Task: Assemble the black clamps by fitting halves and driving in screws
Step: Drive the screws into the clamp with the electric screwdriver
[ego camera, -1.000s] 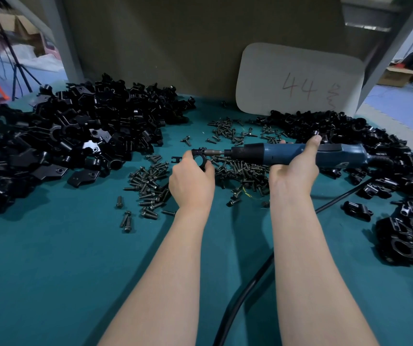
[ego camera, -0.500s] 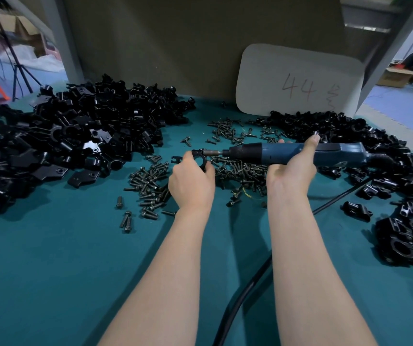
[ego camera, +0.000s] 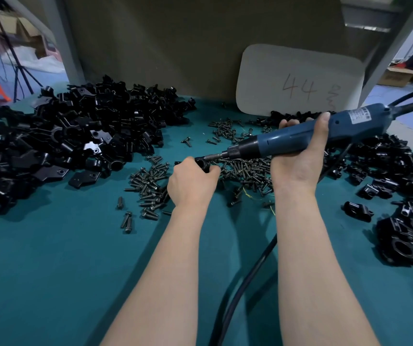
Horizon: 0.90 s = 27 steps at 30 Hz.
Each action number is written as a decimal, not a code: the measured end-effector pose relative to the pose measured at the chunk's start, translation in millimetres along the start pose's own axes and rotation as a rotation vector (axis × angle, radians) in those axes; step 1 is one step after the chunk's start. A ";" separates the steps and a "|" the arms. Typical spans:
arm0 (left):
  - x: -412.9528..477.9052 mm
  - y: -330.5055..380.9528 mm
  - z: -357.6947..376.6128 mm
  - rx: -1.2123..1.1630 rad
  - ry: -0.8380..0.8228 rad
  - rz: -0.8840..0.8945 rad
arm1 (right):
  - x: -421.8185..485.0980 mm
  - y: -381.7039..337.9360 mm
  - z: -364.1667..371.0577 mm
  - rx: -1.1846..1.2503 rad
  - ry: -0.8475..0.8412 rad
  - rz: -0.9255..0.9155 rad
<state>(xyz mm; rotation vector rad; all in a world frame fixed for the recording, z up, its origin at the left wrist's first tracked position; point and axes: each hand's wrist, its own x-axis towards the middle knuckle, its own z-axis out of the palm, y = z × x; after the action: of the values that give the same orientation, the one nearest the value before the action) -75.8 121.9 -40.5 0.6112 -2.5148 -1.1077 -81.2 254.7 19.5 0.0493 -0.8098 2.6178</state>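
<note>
the left grip (ego camera: 190, 182), a bare hand, is curled round a small black plastic clamp (ego camera: 202, 163) and holds it low over the teal cloth-covered desk (ego camera: 50, 270), at the near left edge of a loose heap of small dark metal screws (ego camera: 246, 168). the right grip (ego camera: 298, 161), also a bare hand, is wrapped round the barrel of a blue electric screwdriver (ego camera: 288, 143), thumb over the top and fingers showing behind. the tool slopes down to the left, and its thin metal bit (ego camera: 214, 156) meets the clamp just beside the left grip's knuckles. a thick black power cable (ego camera: 240, 288) runs over the desk between the two forearms toward the near edge. a big mound of loose black clamp halves (ego camera: 75, 136) covers the far left of the desk, well apart from the hands. black ring-shaped clamps (ego camera: 400, 236) lie heaped along the right side. a white rounded card marked "44" (ego camera: 300, 81) leans on the brown back panel (ego camera: 175, 46) behind the screws.
</note>
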 end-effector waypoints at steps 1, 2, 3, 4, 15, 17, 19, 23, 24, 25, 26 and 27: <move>0.1 -0.2 0.3 0.010 -0.004 0.000 | 0.2 -0.9 -0.5 0.004 -0.006 0.003; 0.3 -0.5 0.3 0.018 -0.006 0.004 | 0.9 -1.7 -1.3 0.014 -0.004 0.010; 0.5 -0.8 0.5 0.025 -0.007 0.009 | 1.4 -2.4 -2.9 0.035 0.005 0.018; 0.7 -0.8 0.6 0.033 -0.009 0.014 | 2.0 -3.2 -4.8 0.065 0.018 0.028; 0.7 2.3 0.3 0.099 -0.032 0.040 | 7.0 -8.0 -10.5 0.140 0.000 0.030; 0.0 3.5 -0.5 0.104 -0.040 0.037 | 7.2 -8.2 -11.2 0.140 0.008 0.033; 0.0 4.4 -1.6 0.110 -0.053 0.030 | 7.3 -8.4 -12.3 0.141 0.013 0.038; -0.2 7.7 -5.4 0.130 -0.120 0.000 | 7.2 -9.7 -13.0 0.128 -0.010 0.044; 0.0 8.9 -6.7 0.137 -0.150 -0.014 | 7.3 -10.2 -12.8 0.130 -0.014 0.042; 0.6 10.0 -8.4 0.144 -0.180 -0.029 | 7.5 -10.8 -12.5 0.132 -0.014 0.040; 1.8 10.9 -10.3 0.150 -0.211 -0.041 | 7.7 -11.4 -12.3 0.131 -0.011 0.040; 3.3 11.3 -12.4 0.154 -0.240 -0.050 | 7.7 -12.2 -12.2 0.130 -0.004 0.040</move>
<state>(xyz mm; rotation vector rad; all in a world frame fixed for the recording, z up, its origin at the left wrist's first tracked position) -75.9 119.5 -23.6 0.6168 -2.8255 -1.0683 -82.6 273.4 16.9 0.0748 -0.6466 2.7058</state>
